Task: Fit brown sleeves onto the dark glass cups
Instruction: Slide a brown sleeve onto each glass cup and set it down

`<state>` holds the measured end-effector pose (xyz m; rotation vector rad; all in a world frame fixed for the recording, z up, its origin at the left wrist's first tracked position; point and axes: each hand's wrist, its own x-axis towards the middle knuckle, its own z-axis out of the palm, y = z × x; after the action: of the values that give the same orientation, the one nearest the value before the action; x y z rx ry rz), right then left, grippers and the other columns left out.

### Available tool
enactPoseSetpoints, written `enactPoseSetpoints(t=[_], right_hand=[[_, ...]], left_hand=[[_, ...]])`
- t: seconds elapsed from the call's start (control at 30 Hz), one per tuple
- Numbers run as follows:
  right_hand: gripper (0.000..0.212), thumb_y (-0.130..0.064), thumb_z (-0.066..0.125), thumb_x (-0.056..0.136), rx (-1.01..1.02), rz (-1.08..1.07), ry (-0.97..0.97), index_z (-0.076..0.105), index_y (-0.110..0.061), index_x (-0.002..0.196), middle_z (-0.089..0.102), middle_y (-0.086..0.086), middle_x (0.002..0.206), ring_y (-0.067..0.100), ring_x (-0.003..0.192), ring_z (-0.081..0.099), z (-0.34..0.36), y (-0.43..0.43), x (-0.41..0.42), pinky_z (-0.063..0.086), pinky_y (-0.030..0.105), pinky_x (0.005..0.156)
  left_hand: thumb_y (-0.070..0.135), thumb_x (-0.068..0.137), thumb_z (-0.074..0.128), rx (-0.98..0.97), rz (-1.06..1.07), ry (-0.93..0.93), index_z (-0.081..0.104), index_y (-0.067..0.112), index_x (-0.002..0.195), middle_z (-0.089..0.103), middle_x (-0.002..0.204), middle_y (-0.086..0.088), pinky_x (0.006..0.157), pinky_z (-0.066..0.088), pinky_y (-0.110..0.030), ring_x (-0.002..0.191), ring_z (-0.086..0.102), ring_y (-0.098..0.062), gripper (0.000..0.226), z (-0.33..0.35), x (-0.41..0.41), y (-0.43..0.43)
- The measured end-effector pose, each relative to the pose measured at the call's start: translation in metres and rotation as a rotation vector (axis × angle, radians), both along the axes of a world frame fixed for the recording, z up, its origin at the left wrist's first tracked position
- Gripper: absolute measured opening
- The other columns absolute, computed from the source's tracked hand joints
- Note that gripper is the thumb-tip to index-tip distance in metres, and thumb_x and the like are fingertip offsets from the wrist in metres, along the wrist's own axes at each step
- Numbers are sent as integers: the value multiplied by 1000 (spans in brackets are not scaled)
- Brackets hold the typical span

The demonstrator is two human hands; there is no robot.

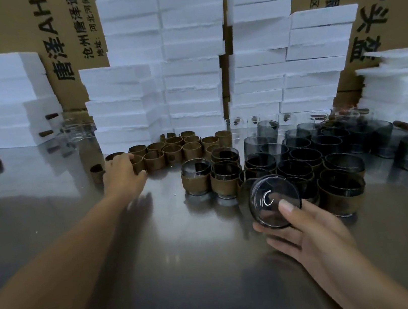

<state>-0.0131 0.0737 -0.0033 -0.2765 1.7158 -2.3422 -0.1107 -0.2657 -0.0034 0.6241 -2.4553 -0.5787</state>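
Right hand (312, 228) is curled round a bare dark smoked-glass cup (270, 200), thumb on its face. The cup is held tilted, one round end toward the camera, just above the reflective steel table surface (161, 266), right of centre. Sleeved cups (196, 182) are grouped just behind it. Left hand (121, 172) is closed, thumb against fingers, on one brown ring-shaped sleeve (137, 164) at the left end of the sleeve cluster (173, 151) toward the far edge. Step judged: sleeve pick-up. Next: sleeve to be brought to the cup, aligned square, pushed on.
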Motion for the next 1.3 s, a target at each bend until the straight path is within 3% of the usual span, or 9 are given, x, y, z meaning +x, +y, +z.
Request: enactPoseSetpoints(t=[0.1, 0.2, 0.4, 0.53, 0.7, 0.8, 1.03, 1.17, 1.3], right_hand=[[66, -44, 87, 38, -1, 8, -30, 72, -15, 95, 73, 14, 100, 38, 99, 67, -1, -1, -2, 53, 33, 76], [98, -57, 91, 11, -8, 16, -36, 72, -15, 98, 73, 15, 102, 35, 93, 64, -1, -2, -3, 54, 32, 74], [64, -42, 73, 51, 12, 83, 8, 70, -13, 107, 73, 12, 105, 36, 104, 66, 0, 3, 0, 52, 34, 81], [59, -43, 71, 55, -5, 102, 24, 68, -15, 107, 75, 7, 101, 25, 99, 70, 2, 4, 3, 49, 34, 82], [52, -47, 71, 59, -37, 103, 8, 67, -15, 99, 75, 1, 96, 18, 94, 72, 4, 5, 4, 52, 31, 77], [51, -47, 70, 58, -83, 90, -18, 66, -12, 95, 75, 2, 93, 16, 91, 72, 5, 5, 4, 56, 25, 70], [46, -44, 68, 60, -210, -16, -69, 64, -13, 94, 72, 4, 89, 21, 89, 71, 9, 8, 3, 56, 32, 73], [54, -34, 69, 62, -289, -16, -88, 63, -5, 107, 70, 12, 97, 21, 87, 70, 14, 13, 2, 60, 34, 73], [61, -26, 71, 62, -329, -4, -113, 58, 0, 116, 73, 11, 92, 26, 95, 69, 15, 12, 1, 60, 35, 72]], left_hand=[[17, 85, 62, 14, 7, -85, 49, 9, 130, 52, 130, -15, 97, 37, -46, 127, 31, -36, 47, -2, -13, 2], [16, 86, 58, -11, 43, -160, 52, 10, 126, 53, 125, -16, 92, 38, -44, 122, 36, -38, 40, -2, -19, 5], [23, 88, 63, 70, 56, -89, 61, 7, 114, 59, 119, -17, 92, 46, -46, 112, 54, -35, 31, -2, -9, 7], [30, 89, 65, 70, 53, 57, 68, 14, 97, 68, 103, -8, 74, 41, -33, 98, 59, -27, 17, -1, 15, 20], [25, 90, 63, 172, -154, 331, 67, 16, 93, 60, 82, 7, 74, 49, -33, 80, 56, -12, 11, 15, 43, 65], [25, 90, 64, 262, -302, 480, 64, 17, 97, 60, 90, 7, 72, 42, -17, 80, 55, -3, 11, 34, 62, 108], [14, 90, 62, 510, -666, 464, 63, 11, 93, 65, 100, -10, 78, 45, -20, 86, 59, -12, 4, 43, 98, 197], [7, 91, 59, 582, -796, 489, 61, 2, 93, 63, 85, -3, 69, 44, -14, 74, 58, -1, 6, 33, 107, 212], [4, 91, 57, 673, -873, 516, 60, 12, 83, 65, 73, 10, 66, 46, -13, 70, 60, 1, 12, 28, 110, 211]])
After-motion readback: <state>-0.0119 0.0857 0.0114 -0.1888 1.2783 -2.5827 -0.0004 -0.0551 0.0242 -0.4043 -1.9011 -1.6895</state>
